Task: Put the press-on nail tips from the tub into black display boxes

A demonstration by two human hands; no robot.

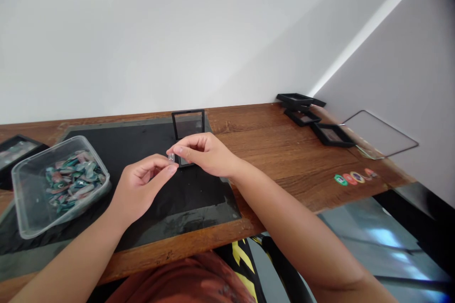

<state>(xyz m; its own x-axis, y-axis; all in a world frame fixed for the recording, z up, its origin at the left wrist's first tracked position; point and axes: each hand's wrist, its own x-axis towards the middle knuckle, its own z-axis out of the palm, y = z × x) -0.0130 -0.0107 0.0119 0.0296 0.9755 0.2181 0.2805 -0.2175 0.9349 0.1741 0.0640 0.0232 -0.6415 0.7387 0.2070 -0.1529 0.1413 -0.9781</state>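
Note:
A small clear plastic piece (pixel 171 157) is pinched between my two hands over the black mat. My left hand (pixel 144 184) has its thumb and fingers closed at the lower side of the piece. From the right, my right hand (pixel 204 152) grips its upper side with thumb and forefinger. Just behind the hands stands an opened black frame (pixel 188 124) with a clear window; its lower half lies on the mat, partly hidden by my right hand.
A clear plastic tub (pixel 26 203) of small green and pink wrapped pieces sits at the left, beside another black frame (pixel 21 149). Several black frames (pixel 332 135) lie at the back right, near round stickers (pixel 349 179) and a thin wire loop (pixel 391 128).

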